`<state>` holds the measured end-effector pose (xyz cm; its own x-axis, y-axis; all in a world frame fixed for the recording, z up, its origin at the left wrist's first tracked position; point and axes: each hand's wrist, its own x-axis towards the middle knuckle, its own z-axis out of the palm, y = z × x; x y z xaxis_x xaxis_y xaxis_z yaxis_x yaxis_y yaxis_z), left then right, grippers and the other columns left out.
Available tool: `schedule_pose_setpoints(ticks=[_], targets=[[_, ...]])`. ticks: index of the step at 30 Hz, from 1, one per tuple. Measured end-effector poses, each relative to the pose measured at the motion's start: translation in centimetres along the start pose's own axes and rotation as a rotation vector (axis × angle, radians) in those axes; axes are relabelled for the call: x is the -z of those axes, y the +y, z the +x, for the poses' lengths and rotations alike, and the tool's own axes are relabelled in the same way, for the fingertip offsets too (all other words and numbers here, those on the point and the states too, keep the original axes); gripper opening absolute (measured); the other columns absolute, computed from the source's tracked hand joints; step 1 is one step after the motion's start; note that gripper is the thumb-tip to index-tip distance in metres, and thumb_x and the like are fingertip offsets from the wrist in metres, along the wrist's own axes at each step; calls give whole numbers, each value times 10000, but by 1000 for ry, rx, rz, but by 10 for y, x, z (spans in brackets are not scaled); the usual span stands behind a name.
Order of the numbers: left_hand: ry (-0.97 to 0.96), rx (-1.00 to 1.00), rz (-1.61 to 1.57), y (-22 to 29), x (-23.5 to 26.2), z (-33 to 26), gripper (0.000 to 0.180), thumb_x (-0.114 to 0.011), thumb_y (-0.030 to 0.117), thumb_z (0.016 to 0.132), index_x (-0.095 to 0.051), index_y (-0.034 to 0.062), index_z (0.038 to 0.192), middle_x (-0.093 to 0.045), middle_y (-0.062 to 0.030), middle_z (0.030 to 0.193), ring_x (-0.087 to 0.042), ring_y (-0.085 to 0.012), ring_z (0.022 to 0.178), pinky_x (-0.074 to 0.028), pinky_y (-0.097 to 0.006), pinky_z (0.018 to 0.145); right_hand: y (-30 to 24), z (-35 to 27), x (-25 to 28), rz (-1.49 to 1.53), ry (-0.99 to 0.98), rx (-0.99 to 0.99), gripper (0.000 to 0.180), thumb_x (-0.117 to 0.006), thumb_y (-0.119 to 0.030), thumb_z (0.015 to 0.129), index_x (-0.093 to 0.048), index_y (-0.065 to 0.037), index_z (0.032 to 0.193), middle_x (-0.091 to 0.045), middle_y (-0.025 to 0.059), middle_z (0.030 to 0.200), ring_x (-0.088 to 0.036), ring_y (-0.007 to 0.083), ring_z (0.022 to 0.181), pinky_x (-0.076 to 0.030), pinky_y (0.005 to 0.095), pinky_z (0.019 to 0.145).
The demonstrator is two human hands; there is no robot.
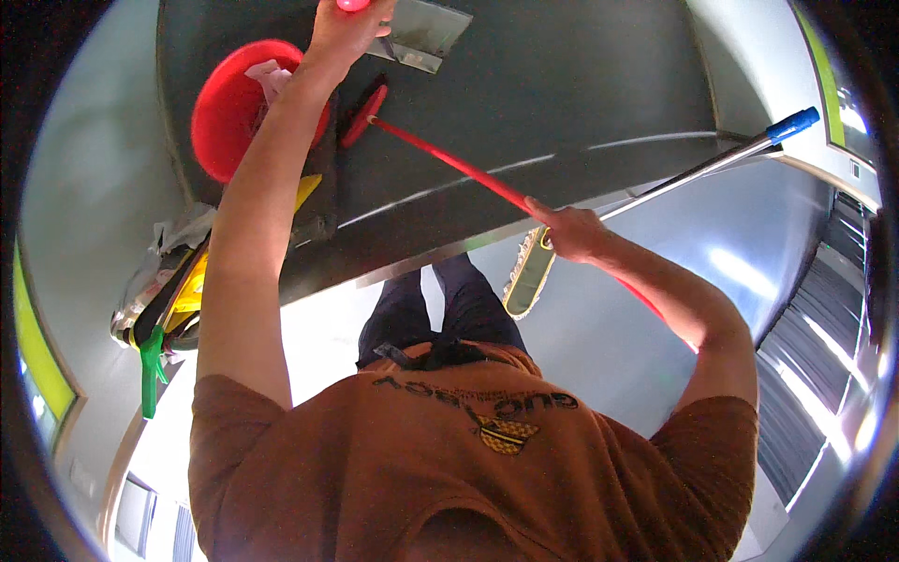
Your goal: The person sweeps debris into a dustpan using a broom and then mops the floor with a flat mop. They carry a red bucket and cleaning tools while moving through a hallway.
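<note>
My left hand [346,36] is closed round the handle of a grey dustpan [426,36], a pink knob showing at the upper edge of the picture. The pan lies on the dark floor just right of this hand. My right hand [573,232] grips the long red stick of a broom [449,161], which slants down to the right past my forearm. The broom's red head, with dark bristles, rests on the dark floor below the dustpan, apart from it.
A red bucket [217,112] with a pale cloth inside stands left, partly behind my left arm. Below it are plastic bags [154,267] and a green clip [151,370]. A metal pole with a blue end [791,126] and a flat mop head [529,276] lie right of my legs.
</note>
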<state>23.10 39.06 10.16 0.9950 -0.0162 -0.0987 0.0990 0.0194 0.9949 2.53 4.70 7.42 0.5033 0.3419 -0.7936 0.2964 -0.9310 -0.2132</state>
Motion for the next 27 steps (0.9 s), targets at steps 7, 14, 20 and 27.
schedule_pose_setpoints(ticks=[7, 14, 20, 27], targets=[[-19, 19, -42, -14, -2, -11, 171, -602, 169, 837, -561, 115, 994, -511, 55, 756, -482, -47, 637, -444, -202, 544, 41, -80, 24, -262, -125, -53, 786, -493, 2, 741, -153, -222, 1414, -598, 180, 698, -617, 332, 652, -496, 455, 586], [-52, 104, 14, -62, 9, -18, 274, -624, 256, 835, -576, 136, 1077, -517, 17, 788, -540, -86, 740, -558, -320, 678, 90, -120, 30, -267, -74, -287, 760, -468, 8, 745, -178, -217, 1411, -612, 200, 715, -617, 360, 667, -500, 456, 597], [-40, 146, -31, -63, 9, -41, 203, -626, 269, 830, -613, 140, 987, -549, 49, 743, -515, -41, 659, -482, -226, 563, 74, -170, 45, -228, -162, -424, 803, -497, 17, 729, -154, -217, 1416, -624, 182, 774, -621, 338, 709, -505, 439, 659], [-77, 103, 60, -70, 5, -64, 160, -614, 213, 840, -606, 116, 966, -584, 39, 751, -508, -42, 607, -437, -208, 520, 82, -188, 44, -422, -218, -390, 794, -509, 34, 713, -184, -161, 1411, -615, 157, 743, -628, 307, 696, -519, 420, 625]])
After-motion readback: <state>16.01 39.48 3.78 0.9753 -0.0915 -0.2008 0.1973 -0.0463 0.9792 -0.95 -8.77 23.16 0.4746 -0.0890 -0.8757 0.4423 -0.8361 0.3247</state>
